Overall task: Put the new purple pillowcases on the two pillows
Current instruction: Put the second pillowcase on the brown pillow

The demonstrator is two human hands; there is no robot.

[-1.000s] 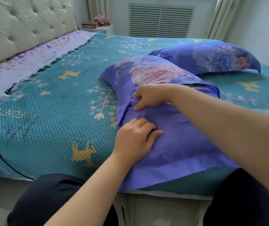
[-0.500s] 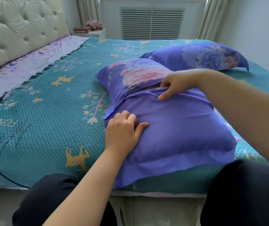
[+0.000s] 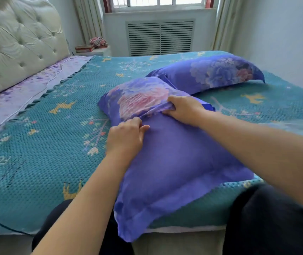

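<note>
Lying across the near edge of the bed, the near pillow [image 3: 174, 162] is dressed in a purple pillowcase w/ plain fabric on the near half and a pink-and-blue flower print on the far half; its flat border overhangs the mattress edge between the person's dark-trousered knees [image 3: 275, 218].

Head view, hands:
- Left hand [image 3: 126, 137]: closed, fingers curled, pinching the printed flap of the case at its seam, approx. mid-pillow, left side.
- Right hand [image 3: 182, 109]: fingers narrow and bent down, gripping the same flap edge further right and slightly farther; fabric bunches under the fingertips.
- Both forearms are bare and reach in from the near side.

Head view, other items:
- Far pillow [image 3: 211, 74]: already in a matching purple floral case, lying right of centre, just beyond the near pillow; its near-left end meets the near pillow's far corner.
- Teal bedspread [image 3: 46, 144] w/ yellow deer motifs covers the bed; a pale lilac sheet strip [image 3: 18, 96] shows along the far-left side.
- Tufted cream headboard [image 3: 18, 43] at far left.
- Louvred radiator cover [image 3: 160, 37] under the window at the far wall; bedside stand w/ small items [image 3: 93, 45] to its left.
</note>
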